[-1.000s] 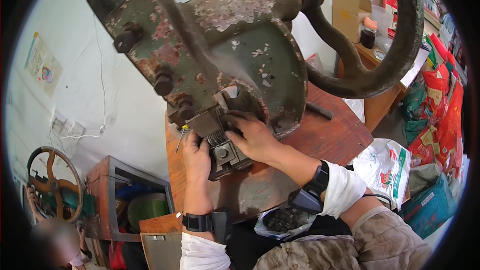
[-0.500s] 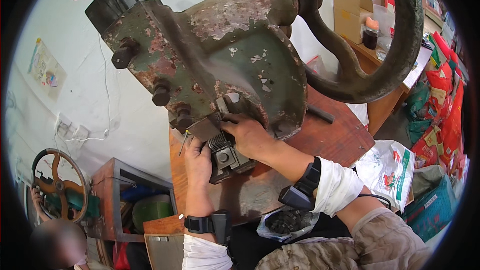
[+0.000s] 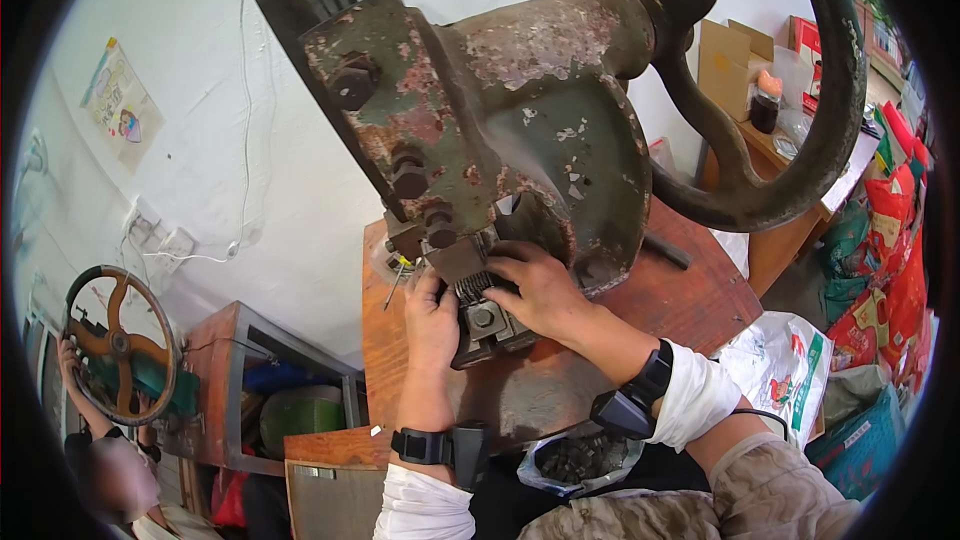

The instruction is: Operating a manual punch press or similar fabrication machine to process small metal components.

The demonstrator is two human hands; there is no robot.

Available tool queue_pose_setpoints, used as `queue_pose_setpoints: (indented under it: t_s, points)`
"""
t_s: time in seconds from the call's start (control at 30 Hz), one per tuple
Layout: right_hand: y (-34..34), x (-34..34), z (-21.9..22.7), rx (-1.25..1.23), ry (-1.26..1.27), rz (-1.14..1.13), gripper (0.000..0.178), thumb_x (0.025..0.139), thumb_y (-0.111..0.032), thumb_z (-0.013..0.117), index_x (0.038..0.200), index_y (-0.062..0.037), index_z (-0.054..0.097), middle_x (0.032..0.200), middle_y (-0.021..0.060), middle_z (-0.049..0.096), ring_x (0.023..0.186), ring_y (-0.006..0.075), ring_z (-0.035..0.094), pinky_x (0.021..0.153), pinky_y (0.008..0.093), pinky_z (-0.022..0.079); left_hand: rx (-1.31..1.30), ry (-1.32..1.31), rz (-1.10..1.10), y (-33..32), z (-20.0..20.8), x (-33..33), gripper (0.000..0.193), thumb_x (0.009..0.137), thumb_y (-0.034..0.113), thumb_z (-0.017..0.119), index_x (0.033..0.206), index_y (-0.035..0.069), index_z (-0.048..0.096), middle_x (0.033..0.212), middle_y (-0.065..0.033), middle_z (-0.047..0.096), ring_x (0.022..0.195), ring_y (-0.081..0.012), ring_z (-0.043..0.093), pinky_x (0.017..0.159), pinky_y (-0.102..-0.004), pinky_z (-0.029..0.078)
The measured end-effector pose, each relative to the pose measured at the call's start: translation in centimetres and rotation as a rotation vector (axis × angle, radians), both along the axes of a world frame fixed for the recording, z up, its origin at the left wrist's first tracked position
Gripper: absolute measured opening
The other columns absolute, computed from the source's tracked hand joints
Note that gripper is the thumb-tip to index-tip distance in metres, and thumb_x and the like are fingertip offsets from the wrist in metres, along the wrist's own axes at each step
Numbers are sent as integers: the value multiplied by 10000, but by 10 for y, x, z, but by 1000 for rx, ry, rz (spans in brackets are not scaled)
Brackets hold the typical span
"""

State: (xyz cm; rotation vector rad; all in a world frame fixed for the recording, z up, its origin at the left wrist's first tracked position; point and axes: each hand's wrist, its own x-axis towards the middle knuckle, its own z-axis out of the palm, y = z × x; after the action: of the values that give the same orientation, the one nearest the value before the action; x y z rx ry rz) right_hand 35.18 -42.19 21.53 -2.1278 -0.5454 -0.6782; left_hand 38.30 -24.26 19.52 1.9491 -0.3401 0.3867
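Your surface is a worn reddish-brown wooden top, bare and scuffed to the right of the machine. On it stands the heavy rusted green cast-iron press, and at the foot of the press sits a dark metal die block with a bolt head. A dark metal rod lies on the wood just right of the press base.

The press stands on the workbench; handwheel at two o'clock, probably a parts bag at six.
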Motion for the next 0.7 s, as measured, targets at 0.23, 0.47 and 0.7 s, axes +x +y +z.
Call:
queue_pose_setpoints:
  t_s: [0.23, 0.47, 0.7]
  points:
    - [5, -10, 8, -109, -6, -86, 357, 734, -256, 701, 1019, -52, 634, 1153, 145, 557, 1054, 326, 537, 867, 410, 460, 58, 4, 22, 1, 4, -3, 346, 787, 22, 549, 1128, 65, 592, 1166, -176, 540, 1142, -327, 438, 988, -381, 338]
    - [2, -6, 9, -160, 41, -94, 435, 729, -280, 706, 1088, -55, 608, 1211, 143, 519, 1121, 320, 494, 907, 406, 443, 11, 23, 17, 1, 0, -1, 359, 796, 36, 552, 1151, 71, 585, 1175, -175, 531, 1146, -319, 440, 995, -370, 340]
    - [13, 0, 1, 27, 65, -86, 570, 676, -315, 741, 1142, -37, 567, 1249, 163, 480, 1146, 339, 474, 955, 400, 410, -6, 29, 24, -3, 10, -9, 341, 798, 38, 553, 1137, 54, 586, 1165, -169, 530, 1124, -308, 462, 975, -358, 360]
